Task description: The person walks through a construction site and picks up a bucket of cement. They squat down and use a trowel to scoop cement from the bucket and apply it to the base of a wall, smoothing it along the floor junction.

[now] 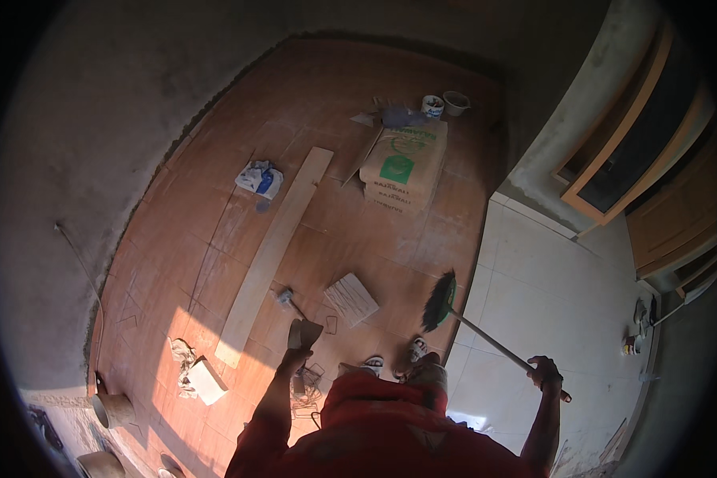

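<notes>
My right hand [545, 373] is closed round the handle of a broom [486, 336], close to the handle's end. The broom's green head with black bristles rests on the floor in front of my feet, where the red-brown tiles meet the white ones. In my left hand [295, 361] I grip a flat brown piece [304, 334], perhaps a bit of tile; its exact kind is unclear. Just beyond it lies a mallet-like tool [285, 296] with a grey head. A pale square tile [351, 299] with streaks lies on the floor between the broom head and that tool.
A long pale plank [275, 251] stretches across the red-brown floor. Farther off are a large paper sack [402, 167], a white bucket [432, 107] and a crumpled plastic bag [260, 180]. Tangled wire [307, 390] lies below my left hand. Wooden window frames [621, 159] lean at the right.
</notes>
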### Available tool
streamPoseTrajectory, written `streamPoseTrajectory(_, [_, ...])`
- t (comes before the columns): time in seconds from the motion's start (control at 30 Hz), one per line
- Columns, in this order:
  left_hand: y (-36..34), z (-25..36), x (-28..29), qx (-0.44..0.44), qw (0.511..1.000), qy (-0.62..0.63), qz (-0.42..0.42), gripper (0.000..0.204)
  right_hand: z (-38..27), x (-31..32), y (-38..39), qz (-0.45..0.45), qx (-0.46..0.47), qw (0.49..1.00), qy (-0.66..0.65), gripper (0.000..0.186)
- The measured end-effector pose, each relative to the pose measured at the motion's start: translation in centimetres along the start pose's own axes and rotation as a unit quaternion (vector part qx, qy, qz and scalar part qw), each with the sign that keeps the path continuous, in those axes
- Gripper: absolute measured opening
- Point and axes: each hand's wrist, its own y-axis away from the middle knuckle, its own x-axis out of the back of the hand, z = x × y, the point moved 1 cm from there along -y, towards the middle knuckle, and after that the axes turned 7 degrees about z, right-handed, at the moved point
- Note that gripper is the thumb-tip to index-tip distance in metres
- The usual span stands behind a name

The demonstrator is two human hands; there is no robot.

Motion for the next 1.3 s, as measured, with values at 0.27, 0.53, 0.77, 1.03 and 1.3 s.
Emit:
streamPoseTrajectory(0.27, [-3.8,5.4,-10.7,0.106,0.993,0.051,0.033,0.022,-2.3,10.8,-18.4,-0.006,0.050,0.996,0.071,0.031])
streamPoseTrajectory(0.53, [-5.3,7.7,-18.9,0.177,0.982,0.060,0.035,0.027,-9.9,22.1,-37.1,-0.031,0.135,0.980,0.144,0.032])
streamPoseTrajectory(0.77, [-4.5,19.9,-24.3,0.223,0.968,0.104,0.043,0.031,-20.5,30.9,-51.9,-0.035,0.190,0.957,0.215,0.027])
streamPoseTrajectory(1.03, [-12.5,29.0,-25.3,0.262,0.946,0.188,0.039,0.040,-31.1,38.4,-67.7,-0.046,0.172,0.937,0.300,0.019])
streamPoseTrajectory(1.3, [-16.5,41.2,-22.1,0.198,0.933,0.270,0.136,0.031,-38.4,45.3,-80.0,-0.055,0.203,0.941,0.266,0.014])
